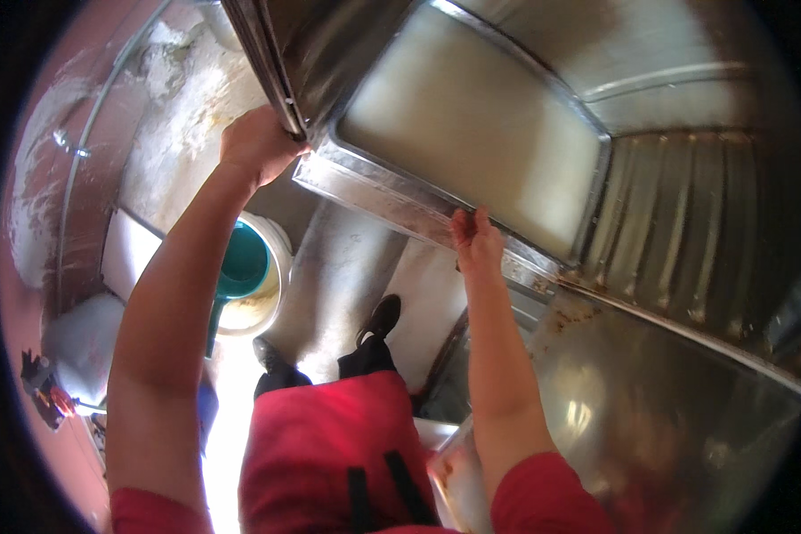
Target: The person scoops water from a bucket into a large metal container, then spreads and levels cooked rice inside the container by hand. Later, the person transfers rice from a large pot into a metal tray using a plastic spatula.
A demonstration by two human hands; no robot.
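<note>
A rectangular stainless-steel basin (387, 193) holds cloudy, whitish liquid (467, 133). My left hand (257, 147) is closed around the lower end of a metal panel (263, 57), seen nearly edge-on beside the basin's left corner. Its fingertips are partly hidden by the metal. My right hand (478, 243) is at the front rim of the basin, with its thumb and fingers against the edge; how firmly it grips does not show. Below my left forearm, a teal plastic dipper (243, 260) lies in a white bucket (284, 267) with pale contents.
A ribbed metal drainboard (674, 227) adjoins the basin on the right. Nearer me is a smooth steel surface (614, 394). Concrete floor (337, 267) lies around my shoes. At left are a pink wall (73, 207) with a thin pipe and a pale plastic bag (87, 347).
</note>
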